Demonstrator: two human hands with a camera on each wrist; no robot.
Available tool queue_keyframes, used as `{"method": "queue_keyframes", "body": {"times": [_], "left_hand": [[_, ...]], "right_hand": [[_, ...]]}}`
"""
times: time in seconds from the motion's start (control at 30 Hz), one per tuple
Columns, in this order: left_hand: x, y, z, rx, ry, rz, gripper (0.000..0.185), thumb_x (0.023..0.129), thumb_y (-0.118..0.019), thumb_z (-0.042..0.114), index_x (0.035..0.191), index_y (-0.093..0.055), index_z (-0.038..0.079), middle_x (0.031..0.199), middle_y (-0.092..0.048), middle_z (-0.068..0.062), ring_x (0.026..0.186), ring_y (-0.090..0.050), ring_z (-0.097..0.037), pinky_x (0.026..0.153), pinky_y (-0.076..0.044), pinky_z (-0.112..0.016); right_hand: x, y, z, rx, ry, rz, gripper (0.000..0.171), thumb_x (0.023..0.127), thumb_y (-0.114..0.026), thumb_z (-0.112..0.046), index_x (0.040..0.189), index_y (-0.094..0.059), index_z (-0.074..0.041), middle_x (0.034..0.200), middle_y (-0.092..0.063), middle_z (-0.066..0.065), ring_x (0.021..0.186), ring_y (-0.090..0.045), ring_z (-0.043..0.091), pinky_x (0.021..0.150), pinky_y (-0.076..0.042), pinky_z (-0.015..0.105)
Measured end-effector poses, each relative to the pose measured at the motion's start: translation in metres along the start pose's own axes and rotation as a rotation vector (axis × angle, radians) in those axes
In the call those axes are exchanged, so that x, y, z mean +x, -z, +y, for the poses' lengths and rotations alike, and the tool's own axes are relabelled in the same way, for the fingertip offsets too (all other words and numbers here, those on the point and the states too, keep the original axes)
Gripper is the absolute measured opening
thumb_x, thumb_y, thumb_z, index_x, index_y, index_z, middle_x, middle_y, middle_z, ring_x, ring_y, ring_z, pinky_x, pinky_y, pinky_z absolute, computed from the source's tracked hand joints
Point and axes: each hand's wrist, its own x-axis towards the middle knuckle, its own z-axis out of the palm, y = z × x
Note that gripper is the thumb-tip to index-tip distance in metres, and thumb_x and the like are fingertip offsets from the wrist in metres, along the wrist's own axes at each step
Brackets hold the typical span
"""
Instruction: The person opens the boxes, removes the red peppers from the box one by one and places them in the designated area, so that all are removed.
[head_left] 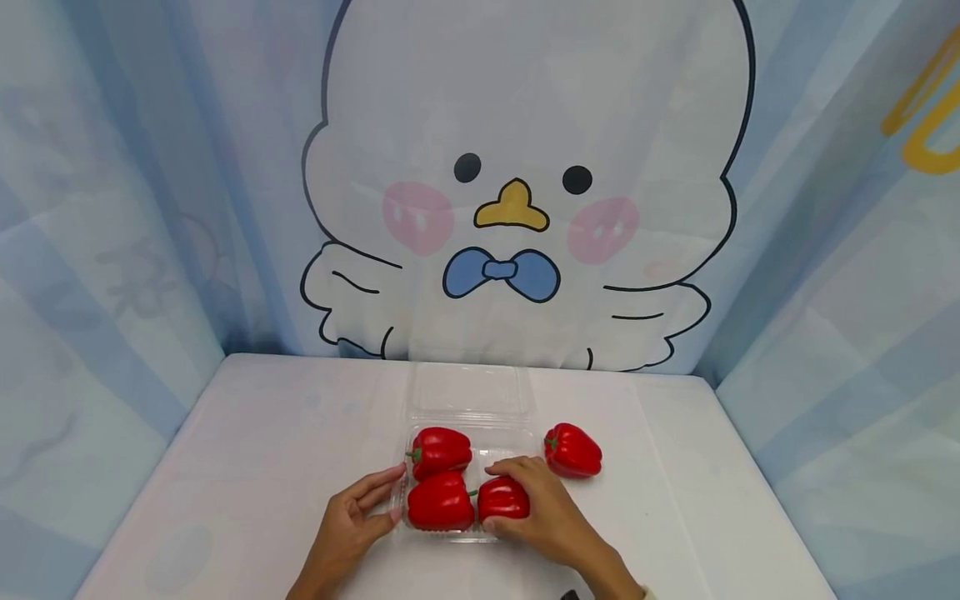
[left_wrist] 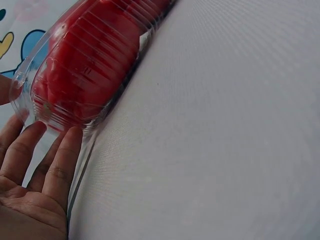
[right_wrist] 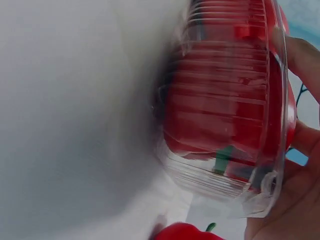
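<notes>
A clear plastic clamshell container (head_left: 506, 437) stands on the table with its lid (head_left: 470, 392) folded back. Inside, on the left, lie two red bell peppers, one far (head_left: 441, 451) and one near (head_left: 440, 502). My right hand (head_left: 551, 517) grips a third bell pepper (head_left: 503, 498) in the near right part, thumb on the near side and fingers across the far side. At the container's left edge, my left hand (head_left: 351, 521) holds the rim; in the left wrist view its thumb lies at the rim and its fingertips (left_wrist: 75, 134) touch the wall below.
Another red bell pepper (head_left: 573, 451) lies on the white tabletop (head_left: 300, 417), right of the container. A curtain (head_left: 525, 108) printed with a cartoon bird hangs behind the table. A small dark object (head_left: 570, 595) shows at the bottom edge.
</notes>
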Motion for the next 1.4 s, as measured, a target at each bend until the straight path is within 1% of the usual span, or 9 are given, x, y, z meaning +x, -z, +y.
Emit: {"method": "queue_keyframes", "body": {"times": [0.17, 0.2, 0.3, 0.4, 0.57, 0.77, 1.0, 1.27, 1.4], "left_hand": [[0.0, 0.0, 0.001, 0.006, -0.017, -0.007, 0.051, 0.09, -0.071, 0.006, 0.139, -0.054, 0.003, 0.146, -0.054, -0.017, 0.128, -0.056, -0.003, 0.096, -0.051, -0.017], [0.0, 0.0, 0.001, 0.005, -0.02, -0.007, 0.051, 0.09, -0.071, 0.006, 0.139, -0.054, 0.003, 0.145, -0.054, -0.016, 0.128, -0.056, -0.003, 0.096, -0.051, -0.017], [0.0, 0.0, 0.001, 0.004, -0.019, -0.006, 0.051, 0.09, -0.07, 0.005, 0.139, -0.054, 0.002, 0.146, -0.054, -0.017, 0.128, -0.056, -0.003, 0.095, -0.051, -0.017], [0.0, -0.001, 0.001, -0.004, -0.008, -0.003, 0.051, 0.091, -0.07, 0.005, 0.139, -0.054, 0.003, 0.146, -0.054, -0.017, 0.129, -0.056, -0.004, 0.096, -0.051, -0.018], [-0.001, -0.001, 0.001, -0.008, 0.01, -0.001, 0.051, 0.091, -0.07, 0.006, 0.139, -0.054, 0.004, 0.146, -0.054, -0.015, 0.129, -0.056, -0.004, 0.096, -0.051, -0.018], [-0.001, -0.001, 0.001, -0.006, -0.013, -0.004, 0.051, 0.091, -0.07, 0.005, 0.139, -0.054, 0.003, 0.146, -0.053, -0.017, 0.13, -0.055, -0.006, 0.097, -0.05, -0.017], [0.0, -0.001, 0.0, -0.007, -0.025, -0.012, 0.051, 0.091, -0.069, 0.004, 0.139, -0.054, 0.002, 0.146, -0.053, -0.017, 0.13, -0.055, -0.005, 0.097, -0.05, -0.017], [-0.001, -0.003, 0.002, 0.0, -0.025, -0.009, 0.051, 0.091, -0.069, 0.004, 0.139, -0.054, 0.002, 0.146, -0.053, -0.019, 0.13, -0.055, -0.006, 0.097, -0.05, -0.017], [0.0, -0.003, 0.002, 0.007, -0.015, 0.002, 0.051, 0.09, -0.07, 0.005, 0.138, -0.054, 0.002, 0.146, -0.054, -0.018, 0.129, -0.056, -0.005, 0.097, -0.05, -0.016]], "right_hand": [[0.004, 0.005, -0.003, -0.052, 0.028, -0.06, 0.063, 0.076, -0.082, -0.05, 0.131, -0.06, -0.028, 0.124, -0.063, -0.009, 0.116, -0.055, 0.016, 0.092, -0.057, 0.043], [0.005, 0.005, -0.004, -0.058, 0.032, -0.07, 0.062, 0.077, -0.082, -0.05, 0.131, -0.061, -0.027, 0.123, -0.063, -0.009, 0.114, -0.055, 0.015, 0.089, -0.058, 0.04], [0.007, 0.006, -0.004, -0.064, 0.032, -0.082, 0.061, 0.077, -0.082, -0.05, 0.129, -0.062, -0.026, 0.121, -0.064, -0.01, 0.111, -0.056, 0.013, 0.089, -0.057, 0.038], [0.006, 0.005, -0.002, -0.043, 0.028, -0.07, 0.059, 0.076, -0.083, -0.049, 0.127, -0.063, -0.025, 0.119, -0.065, -0.01, 0.11, -0.057, 0.014, 0.089, -0.058, 0.039], [0.003, 0.003, 0.001, 0.011, 0.014, -0.015, 0.059, 0.073, -0.085, -0.047, 0.125, -0.063, -0.029, 0.118, -0.063, -0.01, 0.112, -0.057, 0.015, 0.087, -0.059, 0.038], [0.002, -0.001, 0.004, 0.032, 0.024, 0.05, 0.062, 0.07, -0.088, -0.047, 0.124, -0.063, -0.032, 0.119, -0.062, -0.011, 0.114, -0.056, 0.016, 0.085, -0.06, 0.037], [0.005, 0.001, 0.006, 0.045, 0.049, 0.029, 0.064, 0.069, -0.089, -0.045, 0.126, -0.065, -0.03, 0.113, -0.056, -0.013, 0.113, -0.053, 0.014, 0.081, -0.058, 0.026], [0.006, 0.005, 0.008, 0.083, 0.059, 0.019, 0.062, 0.07, -0.09, -0.038, 0.126, -0.067, -0.025, 0.109, -0.051, -0.01, 0.116, -0.051, 0.018, 0.085, -0.061, 0.035], [0.007, 0.006, 0.01, 0.061, 0.072, 0.01, 0.059, 0.07, -0.09, -0.037, 0.123, -0.066, -0.027, 0.112, -0.05, -0.011, 0.117, -0.051, 0.017, 0.086, -0.06, 0.036]]}}
